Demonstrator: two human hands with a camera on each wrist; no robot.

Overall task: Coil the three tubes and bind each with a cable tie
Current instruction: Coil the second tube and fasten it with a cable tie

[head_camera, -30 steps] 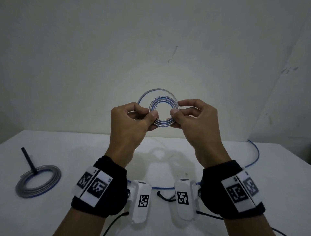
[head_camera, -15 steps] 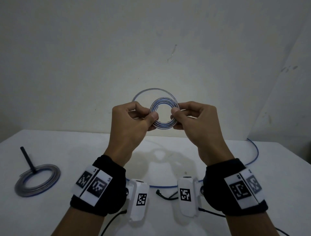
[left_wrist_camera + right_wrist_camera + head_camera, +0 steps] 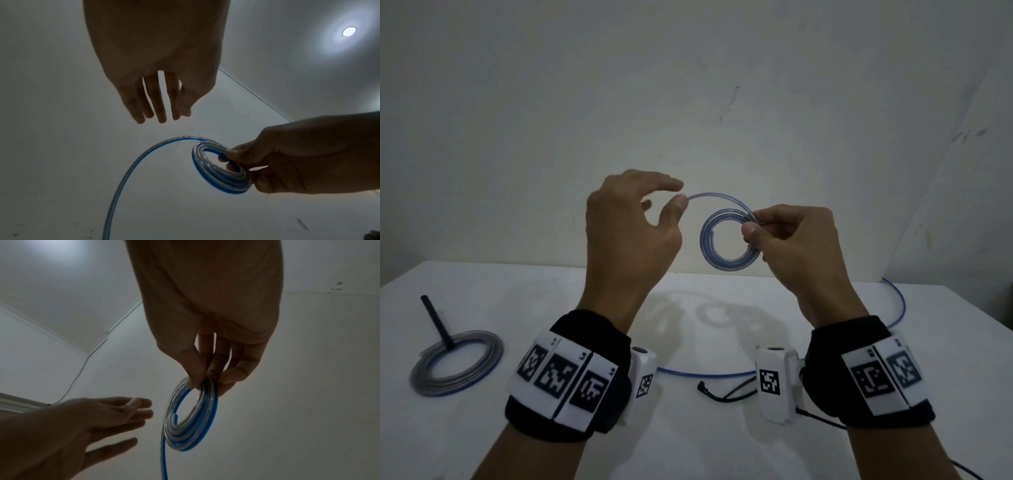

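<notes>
A clear tube with a blue stripe is wound into a small coil (image 3: 709,247) and held in the air in front of the wall. My right hand (image 3: 750,229) pinches the coil's right rim between thumb and fingers; the right wrist view shows that same pinch on the coil (image 3: 180,434). One loose turn of tube (image 3: 717,195) arcs over the coil towards my left hand (image 3: 676,196). That hand is open with relaxed fingers (image 3: 161,117) and hangs clear of the tube (image 3: 131,164). A second coil (image 3: 457,363) lies on the table at the left, with a black cable tie (image 3: 436,320) sticking up from it.
A loose run of blue-striped tube (image 3: 705,372) lies on the white table (image 3: 551,291) between my wrists and curves round past the right edge (image 3: 900,303). A thin black cord (image 3: 724,396) lies beside it. The wall stands close behind.
My left hand has let go of the coil, opened and moved up and left. The right hand now holds the coil alone, and a wider loose turn stands above it.
</notes>
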